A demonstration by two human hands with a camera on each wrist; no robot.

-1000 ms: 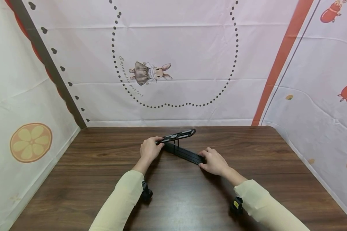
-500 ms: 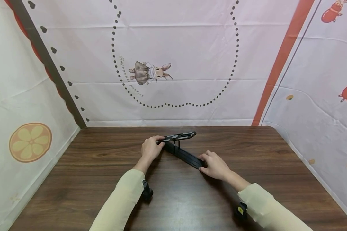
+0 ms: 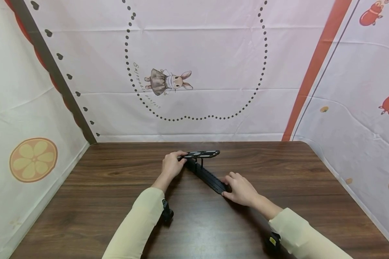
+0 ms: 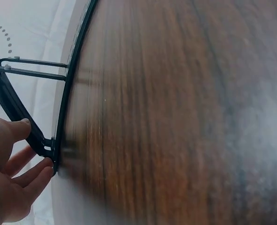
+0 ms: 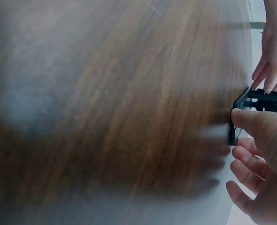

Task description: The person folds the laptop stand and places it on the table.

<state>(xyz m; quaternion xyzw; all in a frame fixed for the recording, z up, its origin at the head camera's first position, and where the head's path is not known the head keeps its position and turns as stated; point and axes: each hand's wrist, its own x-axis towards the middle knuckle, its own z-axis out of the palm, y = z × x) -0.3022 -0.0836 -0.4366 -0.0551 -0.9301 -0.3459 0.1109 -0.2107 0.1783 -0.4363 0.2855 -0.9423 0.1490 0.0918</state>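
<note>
Stand (image 3: 207, 172) top plate lower and flatter than before, pinched by left hand (image 3: 171, 164); right hand (image 3: 241, 189) fingers gripping its base.

Dark wooden table (image 3: 116, 187) bearing a black folding stand (image 3: 207, 172).

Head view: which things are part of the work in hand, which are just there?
In hand:
- black folding stand, base flat on the table, upper plate propped up
- left hand pinching the plate's end
- right hand holding the base's near end

Just there:
- wooden table
- printed cloth backdrop
- wrist cameras
</note>
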